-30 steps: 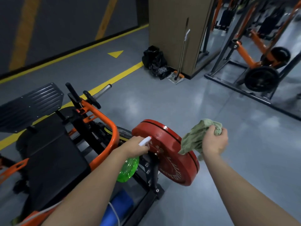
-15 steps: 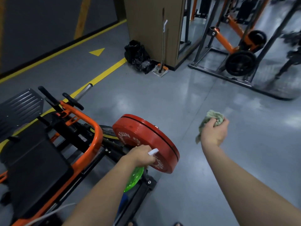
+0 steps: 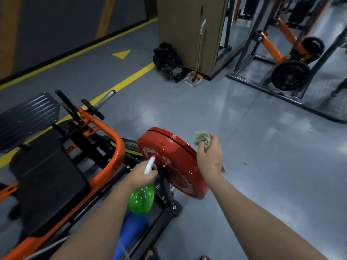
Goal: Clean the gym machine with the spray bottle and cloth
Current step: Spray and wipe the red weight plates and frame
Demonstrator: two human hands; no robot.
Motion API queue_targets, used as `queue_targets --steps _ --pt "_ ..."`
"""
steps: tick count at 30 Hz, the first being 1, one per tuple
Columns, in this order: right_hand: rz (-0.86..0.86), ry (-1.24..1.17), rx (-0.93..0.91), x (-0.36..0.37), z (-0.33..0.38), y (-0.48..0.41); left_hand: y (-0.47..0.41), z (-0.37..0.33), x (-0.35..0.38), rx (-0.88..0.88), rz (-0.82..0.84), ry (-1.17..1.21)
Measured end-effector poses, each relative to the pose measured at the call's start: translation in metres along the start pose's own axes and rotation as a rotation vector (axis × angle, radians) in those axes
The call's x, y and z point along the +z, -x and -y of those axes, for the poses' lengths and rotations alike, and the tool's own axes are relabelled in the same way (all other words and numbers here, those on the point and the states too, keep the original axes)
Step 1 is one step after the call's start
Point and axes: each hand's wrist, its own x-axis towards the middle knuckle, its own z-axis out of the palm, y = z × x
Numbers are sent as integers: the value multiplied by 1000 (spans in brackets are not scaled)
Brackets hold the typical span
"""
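One green spray bottle (image 3: pixel 141 200) slants nozzle-up toward the red weight plate (image 3: pixel 169 147), the left hand (image 3: pixel 139 175) gripping its neck. The right hand (image 3: pixel 209 160) clutches a crumpled pale-green cloth (image 3: pixel 202 138).

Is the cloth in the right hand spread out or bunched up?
Bunched up. The right hand grips the cloth as a crumpled wad beside the red weight plate; no flat part shows.

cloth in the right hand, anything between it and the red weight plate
Nothing visible. The right hand grips the bunched cloth beside the rim of the red weight plate, only air between. The left hand holds the spray bottle lower, at the plate's face, off that path.
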Motion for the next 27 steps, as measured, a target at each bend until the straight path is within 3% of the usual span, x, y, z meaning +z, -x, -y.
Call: queue_targets --steps 5,8,11,15,16,21,27 --pt "202 40 -250 61 56 45 24 78 -55 -130 -505 123" --pt "331 83 -440 101 83 75 42 120 -94 -210 -671 194" --pt "407 57 -512 149 110 105 66 159 -126 -297 -784 265" --pt "553 120 -487 191 136 138 82 199 -146 -446 -869 287" --pt "618 164 -496 235 152 168 98 249 -162 -514 -870 323" --pt "730 202 -419 262 180 183 97 295 -166 -438 -908 463" --pt "787 315 -460 293 198 190 91 315 -161 -441 -977 656"
